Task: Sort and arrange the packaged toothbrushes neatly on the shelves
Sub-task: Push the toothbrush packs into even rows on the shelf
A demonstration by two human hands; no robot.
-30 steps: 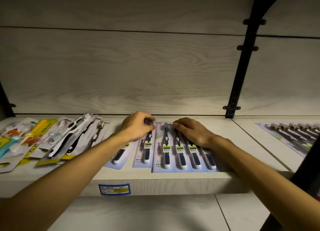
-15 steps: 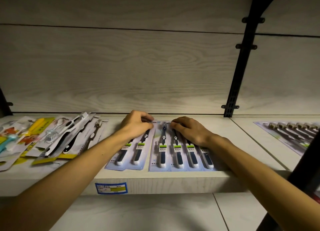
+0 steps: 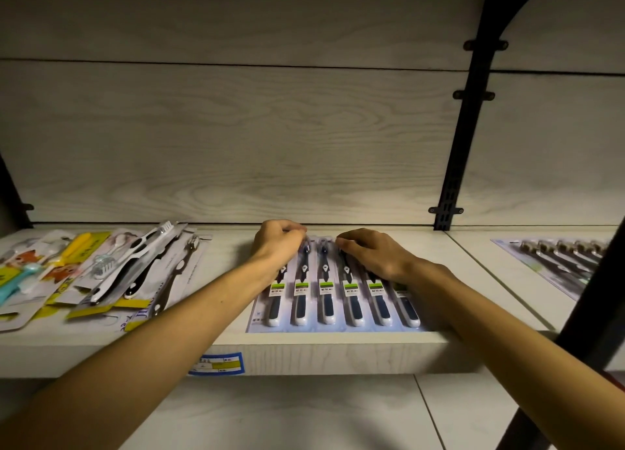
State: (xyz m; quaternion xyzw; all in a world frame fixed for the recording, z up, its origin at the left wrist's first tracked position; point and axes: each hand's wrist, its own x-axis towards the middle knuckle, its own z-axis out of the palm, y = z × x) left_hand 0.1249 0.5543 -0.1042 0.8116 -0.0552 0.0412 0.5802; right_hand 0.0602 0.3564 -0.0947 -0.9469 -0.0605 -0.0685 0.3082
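Note:
A row of dark-blue and white toothbrushes in pale blue packs (image 3: 326, 306) lies side by side on the wooden shelf (image 3: 338, 353), handles toward me. My left hand (image 3: 275, 246) is curled over the top end of the left pack, fingertips pinching its upper edge. My right hand (image 3: 375, 257) lies on the right packs with bent fingers gripping their top edge. Both forearms cover parts of the outer packs.
A loose pile of mixed toothbrush packs (image 3: 101, 273), yellow, white and black, lies at the shelf's left. Another multi-brush pack (image 3: 558, 263) sits on the neighbouring shelf at right. A black bracket rail (image 3: 465, 128) runs up the back wall. A blue price label (image 3: 218, 363) is on the shelf front.
My left hand has slid the left pack rightward until it sits flush against the packs under my right hand, closing the gap. My right hand stayed in place.

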